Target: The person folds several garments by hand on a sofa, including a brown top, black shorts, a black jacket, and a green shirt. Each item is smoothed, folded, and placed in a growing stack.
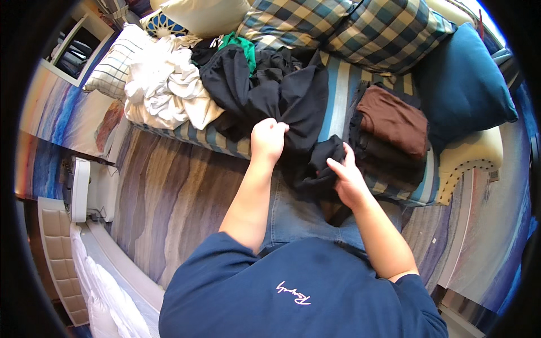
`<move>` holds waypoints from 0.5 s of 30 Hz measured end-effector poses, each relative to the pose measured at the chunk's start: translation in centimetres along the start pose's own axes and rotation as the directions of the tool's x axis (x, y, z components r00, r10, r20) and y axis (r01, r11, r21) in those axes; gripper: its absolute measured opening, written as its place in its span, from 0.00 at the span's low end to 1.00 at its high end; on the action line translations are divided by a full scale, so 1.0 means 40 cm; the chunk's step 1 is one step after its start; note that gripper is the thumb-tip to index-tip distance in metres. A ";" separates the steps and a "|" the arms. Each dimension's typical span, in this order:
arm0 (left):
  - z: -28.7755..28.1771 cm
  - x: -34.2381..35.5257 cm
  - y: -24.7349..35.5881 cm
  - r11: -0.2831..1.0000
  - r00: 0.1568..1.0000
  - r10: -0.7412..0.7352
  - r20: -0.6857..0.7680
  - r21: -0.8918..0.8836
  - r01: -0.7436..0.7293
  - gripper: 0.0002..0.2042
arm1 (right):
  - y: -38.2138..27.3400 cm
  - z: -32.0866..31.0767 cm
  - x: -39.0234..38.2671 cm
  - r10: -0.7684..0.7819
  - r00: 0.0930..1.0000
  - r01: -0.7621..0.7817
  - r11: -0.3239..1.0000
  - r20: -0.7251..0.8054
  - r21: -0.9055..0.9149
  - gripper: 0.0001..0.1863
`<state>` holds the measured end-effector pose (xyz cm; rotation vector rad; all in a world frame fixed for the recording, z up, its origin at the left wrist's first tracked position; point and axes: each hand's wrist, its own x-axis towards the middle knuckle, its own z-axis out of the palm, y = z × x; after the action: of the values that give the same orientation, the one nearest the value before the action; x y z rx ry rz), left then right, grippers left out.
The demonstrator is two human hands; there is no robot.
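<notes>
My left hand (267, 141) is closed in a fist on a black garment (298, 98), pinching its fabric near the sofa's front edge. The cloth stretches back over the seat and hangs down in folds between my arms. My right hand (350, 179) curls loosely round a bunched end of the same dark cloth (322, 166), thumb and forefinger apart with fabric between them. Its other fingers are partly hidden. What kind of garment it is, I cannot tell. Beyond my left hand, more black clothes (225, 73) and a green piece (239, 48) lie heaped.
White clothes (169, 84) lie crumpled at the left of the striped sofa (338, 96). Folded dark clothes (394, 160) topped by a brown garment (394, 121) sit at the right. Checked cushions (389, 34) and a blue cushion (465, 84) line the back and right side.
</notes>
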<state>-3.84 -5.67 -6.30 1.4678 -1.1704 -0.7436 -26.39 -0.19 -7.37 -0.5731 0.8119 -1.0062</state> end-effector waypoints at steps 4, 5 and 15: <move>-0.007 -0.193 0.198 0.875 0.913 -0.027 0.408 -0.431 0.219 0.14 | -0.060 0.003 -0.010 0.223 0.948 -0.244 0.967 0.225 0.072 0.36; -0.001 -0.226 0.238 0.854 0.856 -0.041 0.515 -0.427 0.297 0.14 | -0.051 -0.017 0.013 0.254 0.925 -0.292 0.951 0.282 0.103 0.33; -0.024 -0.177 0.017 0.940 0.972 -0.106 -0.209 -0.341 0.030 0.15 | -0.041 -0.012 0.058 0.135 0.927 -0.338 0.701 0.349 0.628 0.24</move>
<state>-5.44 1.34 -6.40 1.2704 -0.7787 -0.7608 -26.93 -3.00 -7.17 0.0432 0.2066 -0.8726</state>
